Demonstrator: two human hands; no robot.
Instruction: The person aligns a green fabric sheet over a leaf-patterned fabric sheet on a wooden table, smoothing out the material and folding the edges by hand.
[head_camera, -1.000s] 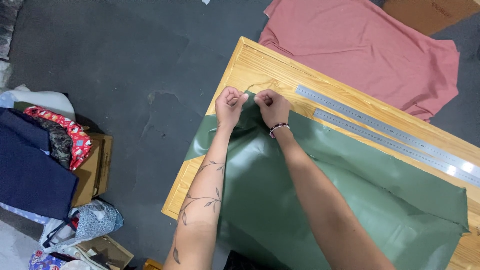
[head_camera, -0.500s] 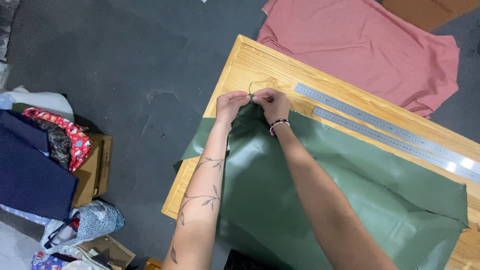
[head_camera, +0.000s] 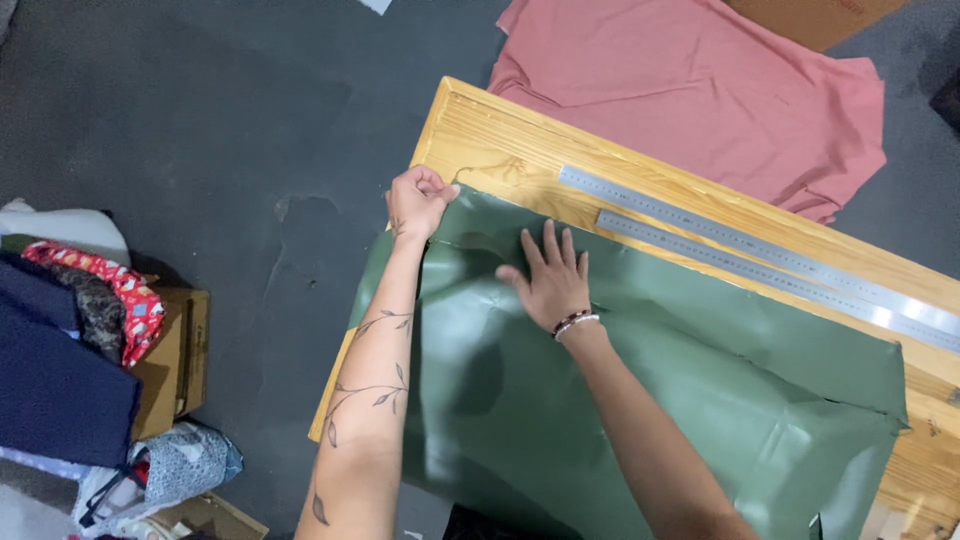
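Observation:
A large sheet of dark green material lies over a wooden table and hangs off its left edge. My left hand pinches the sheet's far left corner at the table's edge. My right hand lies flat on the sheet with its fingers spread, a little right of the left hand. A beaded bracelet sits on the right wrist.
Two long metal rulers lie along the table's far side. A pink cloth lies on the grey floor beyond the table. Cardboard boxes with folded fabrics stand at the left.
Both hands were gripping the sheet's corner together. Now the right hand has let go and lies flat on the sheet, while the left hand has pulled the corner out to the left.

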